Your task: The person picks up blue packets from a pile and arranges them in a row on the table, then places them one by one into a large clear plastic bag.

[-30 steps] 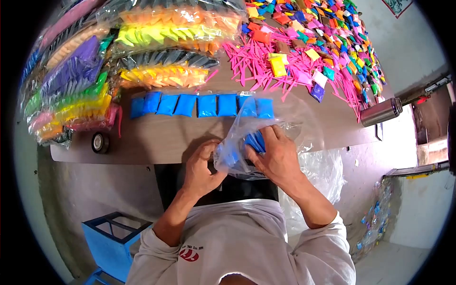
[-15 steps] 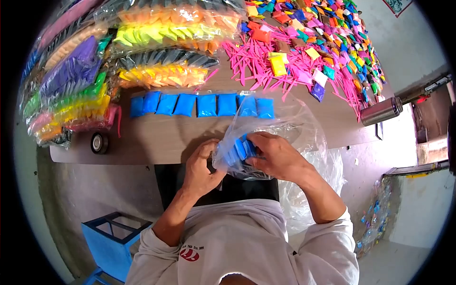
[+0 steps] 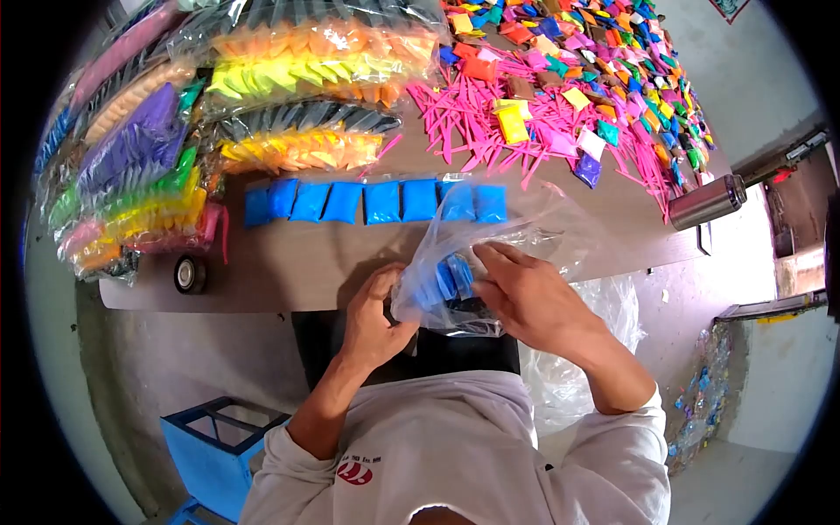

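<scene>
In front of me, at the table's near edge, my left hand [image 3: 374, 319] is closed on the side of a clear plastic bag [image 3: 516, 223]. Inside the bag a stack of blue packets [image 3: 448, 278] stands on edge, close to the left fingers. My right hand [image 3: 538, 302] is at the bag's right side, fingers stretched out and apart, with the tips just right of the stack. Beyond the bag lies a row of several flat blue packets [image 3: 381, 202], its right end partly behind the plastic.
Filled bags of colourful packets [image 3: 324, 70] cover the table's left. Pink plastic sticks [image 3: 464, 122] and loose packets [image 3: 604, 52] are heaped at the right, near a metal flask [image 3: 707, 203]. A tape roll [image 3: 189, 274] sits front left. A blue stool [image 3: 214, 446] stands below.
My right fingers have moved off the blue stack in the bag and spread slightly, shifting right. My left hand keeps its hold on the bag. The view has shifted a little.
</scene>
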The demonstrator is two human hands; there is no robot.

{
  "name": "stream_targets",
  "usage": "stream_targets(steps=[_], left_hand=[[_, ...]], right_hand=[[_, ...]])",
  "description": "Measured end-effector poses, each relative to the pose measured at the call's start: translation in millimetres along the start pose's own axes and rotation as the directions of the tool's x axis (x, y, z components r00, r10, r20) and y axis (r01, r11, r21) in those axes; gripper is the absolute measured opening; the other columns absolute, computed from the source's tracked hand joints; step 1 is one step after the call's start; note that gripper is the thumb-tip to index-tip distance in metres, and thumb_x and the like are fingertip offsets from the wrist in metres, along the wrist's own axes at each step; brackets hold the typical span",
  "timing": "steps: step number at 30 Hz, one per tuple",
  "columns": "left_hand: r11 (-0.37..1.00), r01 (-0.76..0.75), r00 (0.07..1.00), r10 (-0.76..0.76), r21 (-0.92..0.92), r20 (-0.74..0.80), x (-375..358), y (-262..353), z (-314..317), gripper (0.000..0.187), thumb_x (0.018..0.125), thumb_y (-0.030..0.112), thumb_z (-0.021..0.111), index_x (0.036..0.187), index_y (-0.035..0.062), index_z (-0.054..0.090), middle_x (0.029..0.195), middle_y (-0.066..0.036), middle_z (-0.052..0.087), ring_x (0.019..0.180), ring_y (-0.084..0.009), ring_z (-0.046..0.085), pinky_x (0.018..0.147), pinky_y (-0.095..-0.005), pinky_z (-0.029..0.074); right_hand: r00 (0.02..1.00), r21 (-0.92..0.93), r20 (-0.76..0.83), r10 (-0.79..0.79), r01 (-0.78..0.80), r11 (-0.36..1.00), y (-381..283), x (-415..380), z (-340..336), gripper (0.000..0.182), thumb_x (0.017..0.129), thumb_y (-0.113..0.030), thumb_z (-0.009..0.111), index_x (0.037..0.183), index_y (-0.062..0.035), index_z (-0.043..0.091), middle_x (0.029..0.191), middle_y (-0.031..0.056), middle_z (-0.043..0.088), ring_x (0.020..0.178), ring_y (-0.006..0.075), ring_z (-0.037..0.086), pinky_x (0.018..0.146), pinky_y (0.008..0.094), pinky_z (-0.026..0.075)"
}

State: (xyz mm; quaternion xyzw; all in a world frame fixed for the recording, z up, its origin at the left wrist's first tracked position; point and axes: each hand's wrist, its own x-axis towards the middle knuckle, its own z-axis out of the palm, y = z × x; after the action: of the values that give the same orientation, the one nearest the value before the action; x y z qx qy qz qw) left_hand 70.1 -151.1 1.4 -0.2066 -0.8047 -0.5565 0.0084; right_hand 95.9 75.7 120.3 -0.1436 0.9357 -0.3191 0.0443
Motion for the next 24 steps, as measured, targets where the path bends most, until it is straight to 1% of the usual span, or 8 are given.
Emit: stream_targets(steps=[5, 7, 9, 13, 15, 17, 20, 24], left_hand=[[0.999, 0.022, 1.0, -0.021, -0.037, 0.01, 1, 0, -2, 0.048, 0.073, 0.006, 0.076, 0.119, 0.0004, 0.061, 0.118, -0.016, 0.065, 0.108, -0.0305, 0.065, 0.093, -0.0363, 0.051], [0.999, 0.0, 0.999, -0.002, 0.053, 0.035, 1, -2, -3, 0.047, 0.074, 0.007, 0.075, 0.118, 0.0, 0.061, 0.119, -0.016, 0.065, 0.109, -0.0319, 0.064, 0.095, -0.0377, 0.05], [0.999, 0.01, 0.999, -0.012, 0.036, 0.039, 1, -2, -2, 0.047, 0.075, 0.008, 0.074, 0.119, -0.0002, 0.061, 0.119, -0.017, 0.065, 0.11, -0.033, 0.064, 0.096, -0.0383, 0.05], [0.993, -0.089, 0.995, 0.085, 0.082, 0.048, 3, -2, -5, 0.047, 0.077, 0.012, 0.072, 0.12, -0.0009, 0.061, 0.119, -0.018, 0.065, 0.11, -0.0351, 0.063, 0.097, -0.0392, 0.049], [0.999, -0.037, 0.999, 0.036, 0.037, 0.03, 1, -2, -4, 0.046, 0.077, 0.012, 0.072, 0.12, -0.0009, 0.061, 0.118, -0.018, 0.065, 0.11, -0.0353, 0.063, 0.096, -0.0392, 0.049], [1.0, 0.026, 1.0, -0.026, -0.005, 0.014, 0, 0, -5, 0.046, 0.078, 0.013, 0.072, 0.12, -0.001, 0.061, 0.117, -0.018, 0.065, 0.109, -0.0355, 0.063, 0.096, -0.0392, 0.049], [0.999, 0.023, 0.999, -0.024, 0.029, 0.039, 2, 4, -8, 0.045, 0.079, 0.015, 0.072, 0.119, -0.0013, 0.061, 0.117, -0.019, 0.065, 0.109, -0.0357, 0.063, 0.096, -0.0393, 0.049], [1.0, -0.019, 0.999, 0.019, 0.015, 0.04, 3, 1, -8, 0.044, 0.078, 0.012, 0.073, 0.118, -0.0012, 0.061, 0.117, -0.019, 0.065, 0.108, -0.0358, 0.064, 0.095, -0.0392, 0.05]], right_hand=[[0.884, 0.261, -0.302, -0.356, 0.436, 0.861, -33, -51, -84, 0.027, 0.096, -0.016, 0.059, 0.108, 0.0078, 0.063, 0.095, 0.0241, 0.069, 0.07, 0.0321, 0.067, 0.067, 0.0424, 0.055], [0.732, 0.331, -0.634, -0.251, 0.55, 0.767, -21, -50, -103, 0.03, 0.1, -0.019, 0.055, 0.108, 0.0078, 0.065, 0.091, 0.0172, 0.071, 0.066, 0.0214, 0.065, 0.063, 0.0345, 0.053], [0.664, 0.292, -0.748, 0.022, 0.299, 0.908, 6, -24, -136, 0.03, 0.102, -0.019, 0.052, 0.106, 0.0063, 0.067, 0.093, 0.0116, 0.071, 0.069, 0.0173, 0.064, 0.064, 0.0286, 0.052], [0.969, 0.393, -0.207, 0.138, -0.047, 0.918, 113, 63, -138, 0.027, 0.098, -0.019, 0.061, 0.117, -0.0003, 0.066, 0.102, 0.0045, 0.07, 0.091, 0.0132, 0.064, 0.078, 0.0287, 0.052], [0.982, 0.567, 0.023, -0.188, 0.142, 0.811, 166, 83, -106, 0.031, 0.096, -0.02, 0.064, 0.121, -0.0006, 0.065, 0.104, 0.0041, 0.07, 0.094, 0.013, 0.065, 0.081, 0.0297, 0.052], [0.966, 0.259, 0.201, 0.161, -0.211, 0.943, 150, 97, -78, 0.032, 0.086, -0.013, 0.072, 0.116, -0.0012, 0.068, 0.102, 0.008, 0.072, 0.09, 0.0178, 0.069, 0.08, 0.0304, 0.054], [0.975, 0.038, 0.219, -0.042, 0.035, 0.999, 170, 106, -41, 0.041, 0.083, -0.017, 0.074, 0.121, -0.0032, 0.066, 0.108, 0.0141, 0.072, 0.097, 0.0248, 0.07, 0.085, 0.0353, 0.054], [0.988, 0.101, 0.099, -0.119, 0.109, 0.989, 123, 92, -38, 0.044, 0.081, -0.022, 0.076, 0.122, -0.0073, 0.066, 0.11, 0.0182, 0.071, 0.1, 0.033, 0.068, 0.087, 0.0414, 0.053]])
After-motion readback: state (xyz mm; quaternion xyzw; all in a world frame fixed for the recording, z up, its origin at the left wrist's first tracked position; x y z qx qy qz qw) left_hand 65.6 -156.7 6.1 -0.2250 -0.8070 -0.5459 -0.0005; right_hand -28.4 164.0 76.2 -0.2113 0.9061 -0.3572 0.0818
